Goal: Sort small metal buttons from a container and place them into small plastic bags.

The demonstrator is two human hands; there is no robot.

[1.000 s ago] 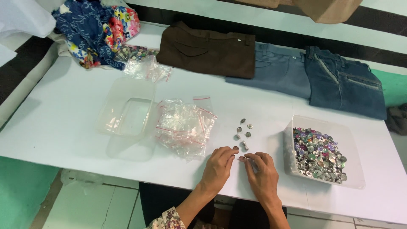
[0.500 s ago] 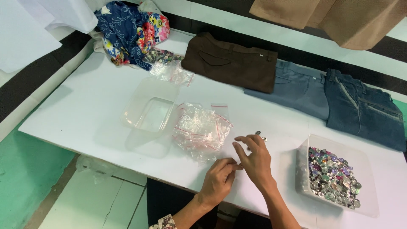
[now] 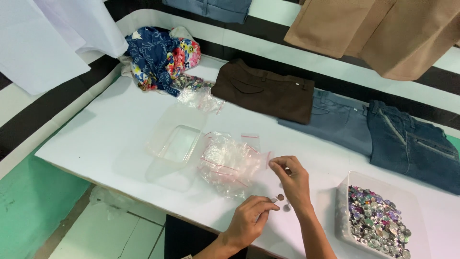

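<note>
My right hand [image 3: 293,181] pinches the red-striped edge of a small clear zip bag [image 3: 258,160] that lies on a heap of such bags [image 3: 227,165]. Just below it, my left hand [image 3: 249,220] rests on the white table [image 3: 120,144]; its fingertips are closed on a small metal button [image 3: 274,201]. A few loose buttons [image 3: 282,197] lie between the two hands. A clear tub [image 3: 346,201] filled with shiny buttons [image 3: 378,223] stands to the right of my right hand.
An empty clear plastic tub [image 3: 175,144] sits left of the bag heap. Brown trousers [image 3: 263,91], folded jeans [image 3: 412,144] and floral cloth [image 3: 160,57] lie along the back. Tan garments [image 3: 383,29] hang overhead. The table's front edge runs near my arms.
My right hand has lifted off the loose buttons and reached left to the bag heap, taking hold of a bag's edge. My left hand stayed by the buttons. The view has shifted right and closer.
</note>
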